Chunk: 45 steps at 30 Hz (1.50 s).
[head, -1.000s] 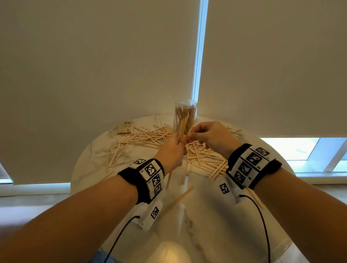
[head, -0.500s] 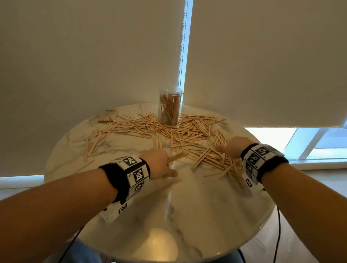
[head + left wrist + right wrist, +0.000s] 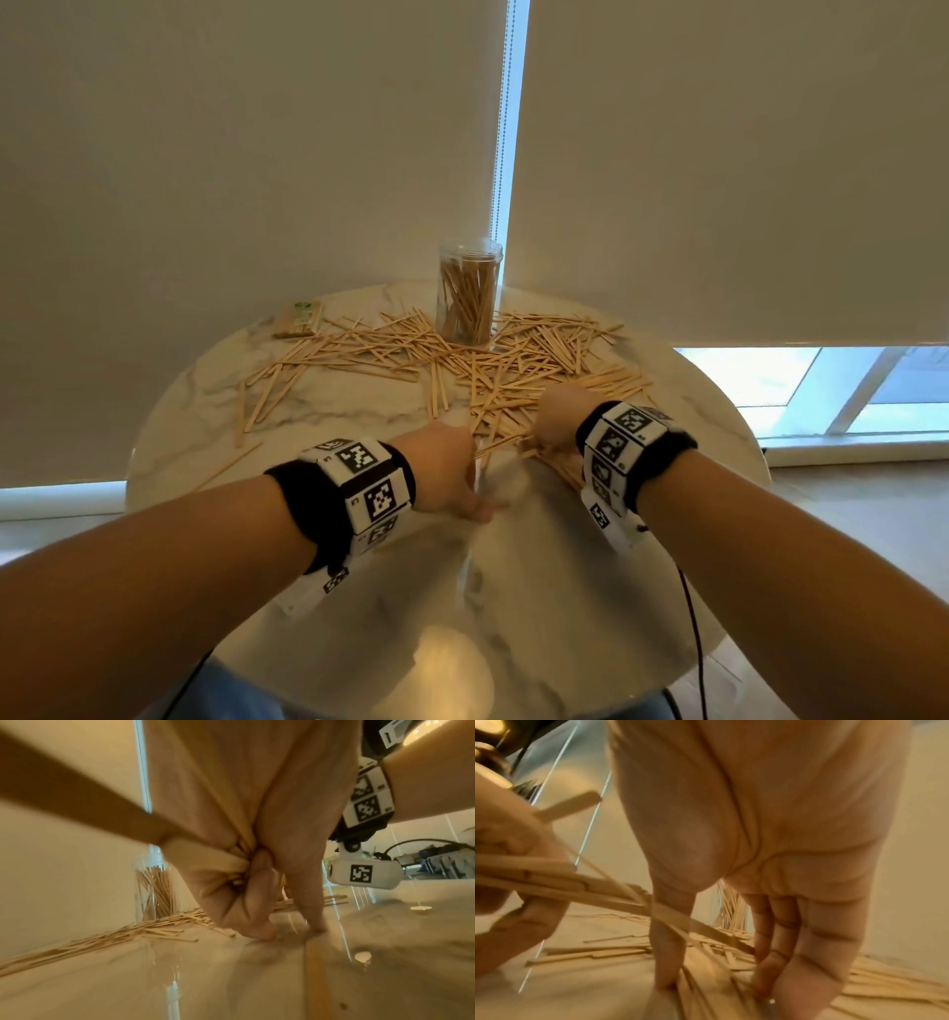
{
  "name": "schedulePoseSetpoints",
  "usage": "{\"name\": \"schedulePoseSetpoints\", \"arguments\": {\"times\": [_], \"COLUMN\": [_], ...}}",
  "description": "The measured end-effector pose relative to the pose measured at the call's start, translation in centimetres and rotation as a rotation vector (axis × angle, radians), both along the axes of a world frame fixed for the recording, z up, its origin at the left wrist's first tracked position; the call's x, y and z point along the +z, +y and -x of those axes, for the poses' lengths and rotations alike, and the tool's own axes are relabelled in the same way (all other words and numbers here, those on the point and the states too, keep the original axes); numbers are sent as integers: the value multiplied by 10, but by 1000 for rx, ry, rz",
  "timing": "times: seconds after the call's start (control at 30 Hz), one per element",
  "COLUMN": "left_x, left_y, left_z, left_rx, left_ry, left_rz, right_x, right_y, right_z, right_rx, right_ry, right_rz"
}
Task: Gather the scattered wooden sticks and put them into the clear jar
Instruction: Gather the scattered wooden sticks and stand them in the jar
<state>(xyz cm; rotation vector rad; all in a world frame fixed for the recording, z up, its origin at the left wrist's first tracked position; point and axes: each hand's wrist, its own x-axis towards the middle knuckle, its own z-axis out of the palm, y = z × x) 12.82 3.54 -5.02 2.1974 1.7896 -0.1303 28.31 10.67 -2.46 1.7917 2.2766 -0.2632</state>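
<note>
The clear jar [image 3: 468,295] stands upright at the table's far edge, partly filled with wooden sticks. Many loose sticks [image 3: 513,370] lie spread in front of it and to both sides. My left hand [image 3: 452,478] rests on the table near the pile's front edge; its fingers are curled round a small bundle of sticks [image 3: 552,880], thumb tip on the marble. My right hand [image 3: 554,421] points down into the pile, with thumb [image 3: 664,973] and fingertips [image 3: 770,973] set on either side of several flat sticks. The jar [image 3: 154,888] is well beyond the left hand.
The round marble table [image 3: 359,565] is bare in front of the hands. A small paper packet [image 3: 303,318] lies at the far left edge. A few stray sticks [image 3: 246,411] lie on the left side. Roller blinds hang right behind the jar.
Both hands have come back from the jar's mouth down to the table. In the last half second the right hand moved left, closer to the left hand, into the near pile.
</note>
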Motion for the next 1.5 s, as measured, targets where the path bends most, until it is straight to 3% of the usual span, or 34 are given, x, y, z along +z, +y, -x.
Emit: {"name": "schedulePoseSetpoints", "arguments": {"times": [0.33,0.43,0.53,0.73,0.8,0.93,1.13,1.33,1.5], "left_x": [12,6,3,1,0,0,-6,9,22], "left_y": [12,17,21,30,33,36,46,39,43], "left_z": [39,58,69,63,57,48,44,34,18], "left_rx": [180,320,480,604,566,550,671,482,456], "left_ry": [185,30,-281,-742,-811,-791,-1001,-1013,-1169], "left_rz": [-21,-61,-51,-76,-100,-165,-175,-294,-319], "right_x": [-3,-3,-5,-7,-11,-14,2,23,24], "right_y": [-1,-1,-2,-4,-3,2,17,11,-4], "right_z": [7,7,8,15,18,19,10,20,52], "right_rx": [-36,-34,-26,64,80,91,19,44,174], "right_ry": [42,41,26,-26,-9,4,330,768,949], "right_rz": [-8,-38,-24,-86,-76,-78,-85,-208,-264]}}
